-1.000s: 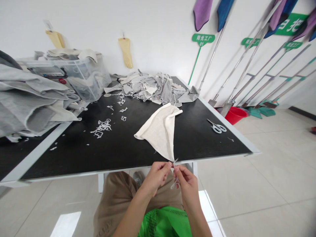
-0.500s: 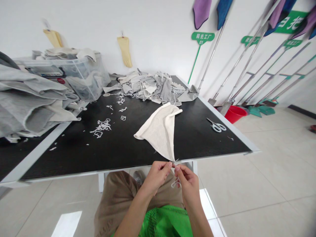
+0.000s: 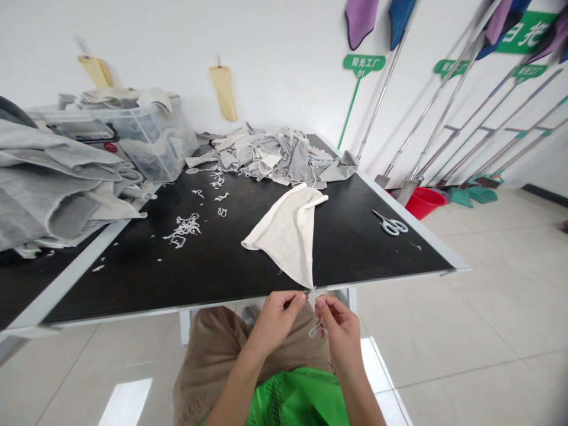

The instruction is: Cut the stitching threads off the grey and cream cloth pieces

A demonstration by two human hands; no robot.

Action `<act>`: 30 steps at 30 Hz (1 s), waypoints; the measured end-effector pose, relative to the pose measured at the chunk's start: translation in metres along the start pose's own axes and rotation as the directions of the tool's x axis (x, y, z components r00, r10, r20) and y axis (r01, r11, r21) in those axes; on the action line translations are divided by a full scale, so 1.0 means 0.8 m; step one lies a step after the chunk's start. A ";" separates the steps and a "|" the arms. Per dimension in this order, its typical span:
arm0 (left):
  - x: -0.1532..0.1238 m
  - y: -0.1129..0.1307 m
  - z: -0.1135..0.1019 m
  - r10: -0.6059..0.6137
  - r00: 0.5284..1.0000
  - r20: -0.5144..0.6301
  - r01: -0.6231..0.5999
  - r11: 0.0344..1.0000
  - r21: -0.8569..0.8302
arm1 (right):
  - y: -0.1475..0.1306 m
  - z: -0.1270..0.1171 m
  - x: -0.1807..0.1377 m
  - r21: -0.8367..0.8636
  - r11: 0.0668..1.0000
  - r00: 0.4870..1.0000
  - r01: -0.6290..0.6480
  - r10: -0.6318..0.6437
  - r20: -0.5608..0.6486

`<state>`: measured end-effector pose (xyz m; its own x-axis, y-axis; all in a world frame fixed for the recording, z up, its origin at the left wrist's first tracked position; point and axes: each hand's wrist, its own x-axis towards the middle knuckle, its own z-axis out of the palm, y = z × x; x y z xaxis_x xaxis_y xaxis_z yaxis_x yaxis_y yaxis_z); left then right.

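Observation:
A cream-white cloth piece (image 3: pixel 288 231) lies on the black table (image 3: pixel 133 278), its narrow corner reaching the front edge. Just below that corner, my left hand (image 3: pixel 284 313) is closed in a pinch on a small thin dark tool (image 3: pixel 307 292); its exact kind is too small to tell. Close beside it on the right, the fingers of my right hand (image 3: pixel 337 316) pinch a white thread (image 3: pixel 316 329), with loops dangling under them. A fine strand seems to run between the cloth's corner and my right fingers.
Scissors (image 3: pixel 390 223) with pale handles lie at the table's right. Thread scraps (image 3: pixel 184 229) are scattered left of the cloth. A heap of grey cloths (image 3: pixel 279 155) is at the back. Stacked cloths (image 3: pixel 57 189) and a clear plastic box (image 3: pixel 155 142) stand left. A red bucket (image 3: pixel 425 203) sits beyond.
My hands have drawn slightly apart, the left one shifting a little to the left. The cloth stays in place. The view has shifted slightly.

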<state>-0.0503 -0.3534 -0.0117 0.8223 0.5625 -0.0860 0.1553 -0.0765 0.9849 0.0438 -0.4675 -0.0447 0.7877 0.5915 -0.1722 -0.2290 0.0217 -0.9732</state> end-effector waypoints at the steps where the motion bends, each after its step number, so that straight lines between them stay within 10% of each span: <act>1: 0.000 -0.001 0.000 -0.006 1.000 0.000 0.006 1.000 -0.003 | 0.000 0.000 0.000 -0.002 1.000 1.000 0.001 -0.001 0.003; 30: -0.007 -0.011 -0.016 -0.086 0.996 -0.006 0.086 0.996 0.007 | -0.013 -0.003 -0.010 -0.026 1.000 0.999 -0.007 0.008 0.036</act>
<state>-0.0633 -0.3458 -0.0178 0.8026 0.5720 -0.1692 0.2293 -0.0340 0.9728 0.0414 -0.4748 -0.0333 0.7650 0.6201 -0.1741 -0.2193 -0.0034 -0.9757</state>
